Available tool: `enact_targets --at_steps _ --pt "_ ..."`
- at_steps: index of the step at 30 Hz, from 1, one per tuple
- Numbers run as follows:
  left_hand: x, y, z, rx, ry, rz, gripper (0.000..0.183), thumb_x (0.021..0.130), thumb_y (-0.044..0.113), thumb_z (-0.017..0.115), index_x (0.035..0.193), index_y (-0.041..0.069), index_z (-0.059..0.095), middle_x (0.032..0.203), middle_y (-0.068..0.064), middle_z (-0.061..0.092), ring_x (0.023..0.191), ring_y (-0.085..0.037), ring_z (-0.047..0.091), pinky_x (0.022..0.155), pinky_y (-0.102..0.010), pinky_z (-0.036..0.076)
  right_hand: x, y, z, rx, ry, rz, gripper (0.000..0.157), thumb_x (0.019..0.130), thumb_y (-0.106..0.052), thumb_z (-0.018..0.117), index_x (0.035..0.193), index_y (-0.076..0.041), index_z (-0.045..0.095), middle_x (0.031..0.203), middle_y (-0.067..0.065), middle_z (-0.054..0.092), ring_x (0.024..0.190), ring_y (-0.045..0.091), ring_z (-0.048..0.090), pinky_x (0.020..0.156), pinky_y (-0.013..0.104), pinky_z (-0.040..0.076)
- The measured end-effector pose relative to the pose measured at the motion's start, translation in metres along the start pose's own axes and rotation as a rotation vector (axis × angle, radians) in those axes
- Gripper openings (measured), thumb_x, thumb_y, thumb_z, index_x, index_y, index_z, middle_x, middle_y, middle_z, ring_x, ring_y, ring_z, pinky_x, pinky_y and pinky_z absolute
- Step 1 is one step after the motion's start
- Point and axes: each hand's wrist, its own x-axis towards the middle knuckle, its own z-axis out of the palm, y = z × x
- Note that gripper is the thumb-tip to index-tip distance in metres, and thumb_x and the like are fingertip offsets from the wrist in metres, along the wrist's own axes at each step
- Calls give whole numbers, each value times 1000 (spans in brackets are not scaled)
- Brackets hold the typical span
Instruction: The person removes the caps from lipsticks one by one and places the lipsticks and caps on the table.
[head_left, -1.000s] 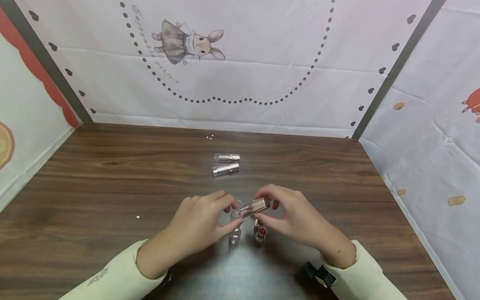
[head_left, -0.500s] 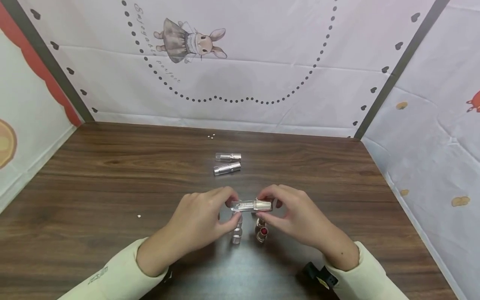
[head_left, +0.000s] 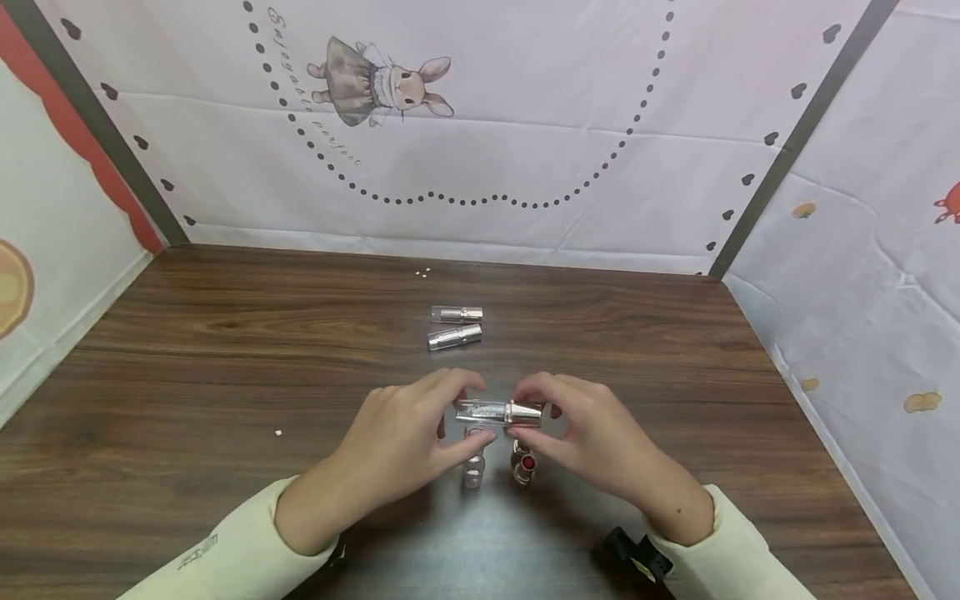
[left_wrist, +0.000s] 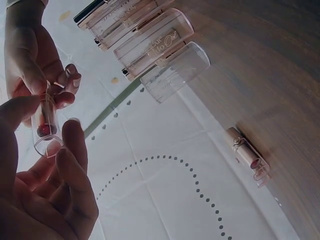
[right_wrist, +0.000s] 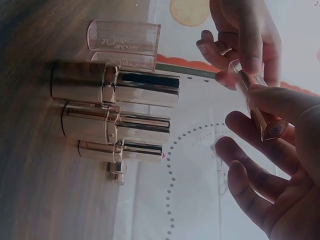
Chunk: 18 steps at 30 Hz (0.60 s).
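Fingers (head_left: 459, 381) of both hands meet around one lipstick (head_left: 498, 412) above the broad wooden table (head_left: 225, 358), where the work looks, in my judgement, part done. The right hand (head_left: 596, 429) pinches the gold base (head_left: 527, 414) between thumb and fingertips, its other fingers spread. The left hand (head_left: 397, 433) curls narrowly round the clear cover (head_left: 478, 412), though how firmly it touches I cannot tell. Farther back, two covered lipsticks (head_left: 454, 337) lie side by side, seemingly finished. Gold tubes (right_wrist: 115, 85) stand uncovered nearer the person, with clear caps (left_wrist: 155, 42) upright near them; these appear left to do. Inside the held cover shows a red tip (left_wrist: 46, 130). Smallest, a white speck (head_left: 278, 432) lies off to the left.
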Motion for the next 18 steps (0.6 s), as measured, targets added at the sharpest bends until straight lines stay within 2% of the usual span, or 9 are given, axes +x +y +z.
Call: enact_targets --at_steps 7,18 --pt "-2 0 1 10 28 33 38 76 45 83 99 18 66 75 9 60 50 -2 46 45 -17 31 -1 0 3 -60 12 -74 29 79 -14 84 105 -11 71 88 -2 71 73 5 61 63 17 50" --pt "-2 -1 0 31 32 38 33 78 46 81 90 18 68 71 10 57 48 0 38 44 -18 28 -1 -1 2 -112 18 -107 29 79 -17 85 105 -11 74 86 -4 71 76 5 64 66 19 52"
